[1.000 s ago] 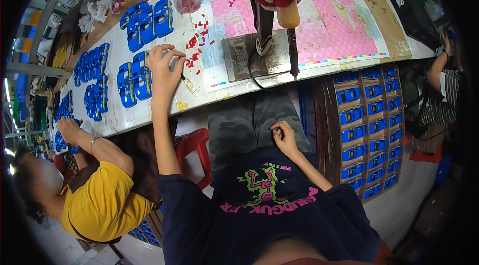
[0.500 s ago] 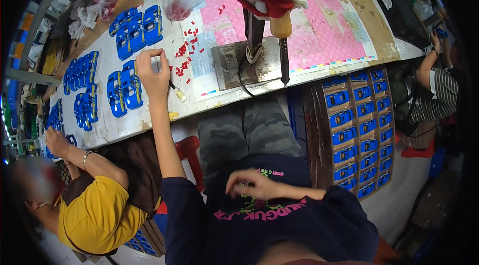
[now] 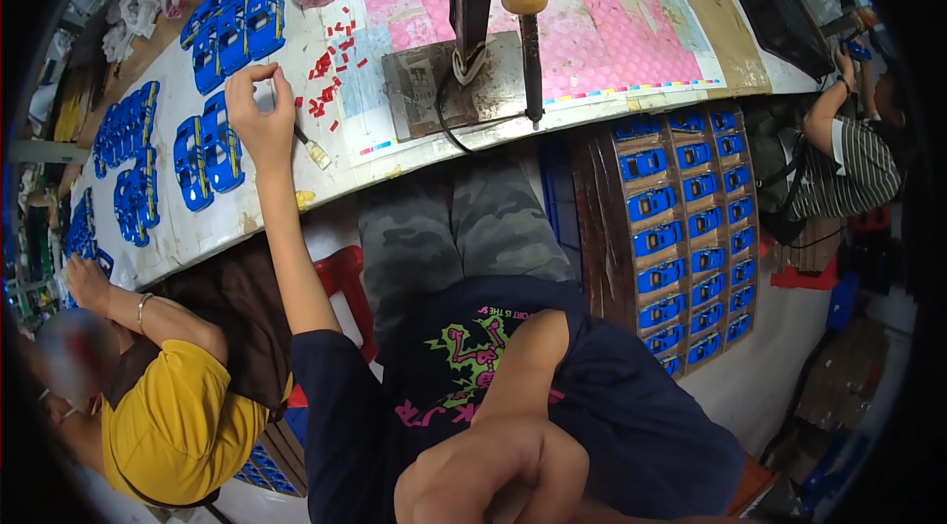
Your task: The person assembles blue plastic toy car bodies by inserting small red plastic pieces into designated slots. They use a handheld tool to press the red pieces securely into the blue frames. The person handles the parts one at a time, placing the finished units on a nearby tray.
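Note:
My left hand point(image 3: 260, 114) is over the white table beside the blue toy car bodies point(image 3: 222, 141). Its thumb and index finger curl into a ring with the tips together; whatever they may pinch is too small to make out. Close below the camera, my right hand point(image 3: 493, 473) is raised in front of my chest, fingers bent inward. No object shows in it, though its fingertips are partly hidden. Small red pieces point(image 3: 324, 63) lie scattered to the right of my left hand, and a cable end with a pale connector point(image 3: 317, 154) is near its wrist.
A soldering iron point(image 3: 532, 60) hangs point down from a stand over a metal plate point(image 3: 404, 90). Right of my legs stands a stacked box of blue car bodies point(image 3: 655, 238). A co-worker in yellow point(image 3: 182, 425) sits at left; another in stripes point(image 3: 848, 174) is at right.
My right hand has come up from in front of my shirt toward the camera. The left hand keeps its curled pose; the whole view has shifted slightly.

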The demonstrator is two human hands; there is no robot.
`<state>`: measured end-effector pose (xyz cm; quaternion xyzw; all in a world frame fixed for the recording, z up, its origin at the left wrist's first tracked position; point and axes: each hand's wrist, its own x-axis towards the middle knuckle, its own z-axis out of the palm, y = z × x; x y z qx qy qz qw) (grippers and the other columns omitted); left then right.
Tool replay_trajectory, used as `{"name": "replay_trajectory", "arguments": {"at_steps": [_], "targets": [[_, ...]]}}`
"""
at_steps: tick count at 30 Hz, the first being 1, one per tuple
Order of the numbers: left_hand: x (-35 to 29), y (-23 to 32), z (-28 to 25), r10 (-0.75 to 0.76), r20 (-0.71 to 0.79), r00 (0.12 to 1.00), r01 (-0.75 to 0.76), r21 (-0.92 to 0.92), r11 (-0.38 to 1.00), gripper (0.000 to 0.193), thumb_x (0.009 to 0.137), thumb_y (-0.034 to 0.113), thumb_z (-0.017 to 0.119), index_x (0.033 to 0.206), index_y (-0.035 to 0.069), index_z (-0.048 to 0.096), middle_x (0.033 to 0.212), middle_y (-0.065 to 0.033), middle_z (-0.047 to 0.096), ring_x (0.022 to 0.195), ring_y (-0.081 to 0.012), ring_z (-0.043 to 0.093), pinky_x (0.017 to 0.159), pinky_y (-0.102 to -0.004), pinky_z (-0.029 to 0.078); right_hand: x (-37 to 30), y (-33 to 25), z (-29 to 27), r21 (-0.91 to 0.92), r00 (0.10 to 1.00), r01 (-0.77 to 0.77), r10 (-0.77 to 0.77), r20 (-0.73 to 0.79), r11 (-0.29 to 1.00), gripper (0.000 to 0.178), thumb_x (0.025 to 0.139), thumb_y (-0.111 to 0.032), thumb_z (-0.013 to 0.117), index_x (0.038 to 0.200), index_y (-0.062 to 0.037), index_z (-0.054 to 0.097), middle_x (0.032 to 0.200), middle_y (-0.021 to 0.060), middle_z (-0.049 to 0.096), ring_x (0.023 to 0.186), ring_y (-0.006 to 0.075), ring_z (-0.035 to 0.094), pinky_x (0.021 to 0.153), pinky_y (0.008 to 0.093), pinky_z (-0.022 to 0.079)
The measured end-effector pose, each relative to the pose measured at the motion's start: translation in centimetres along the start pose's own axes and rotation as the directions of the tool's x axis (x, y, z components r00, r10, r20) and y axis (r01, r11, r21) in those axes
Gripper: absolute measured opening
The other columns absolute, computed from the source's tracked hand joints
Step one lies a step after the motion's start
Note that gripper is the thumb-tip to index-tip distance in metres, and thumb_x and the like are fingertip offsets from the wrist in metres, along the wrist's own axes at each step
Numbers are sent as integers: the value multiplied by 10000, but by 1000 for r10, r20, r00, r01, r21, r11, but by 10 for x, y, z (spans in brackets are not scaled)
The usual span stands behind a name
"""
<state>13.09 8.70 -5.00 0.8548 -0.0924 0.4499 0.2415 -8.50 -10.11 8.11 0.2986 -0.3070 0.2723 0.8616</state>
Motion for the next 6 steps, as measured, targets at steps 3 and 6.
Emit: {"name": "replay_trajectory", "arguments": {"at_steps": [3,6], "targets": [[-1,-2,-1,4,-6,1000,-4,14,1000,60,687,25,589,744,24,569,738,-64,567,696,-181,512,603,-277,384,-3,0,1,41,993,-122,122,-1,992,425,781,-172,510,1033,118,328,794,141,498,595,150,510,504,219,382],[-1,-3,0,7,-15,1000,-7,10,1000,61,685,31,594,742,30,572,743,-63,570,699,-179,514,604,-277,384,-8,-10,-9,-47,928,-367,369,58,929,530,799,-305,519,1129,35,283,758,55,466,616,123,478,545,222,357]]}}
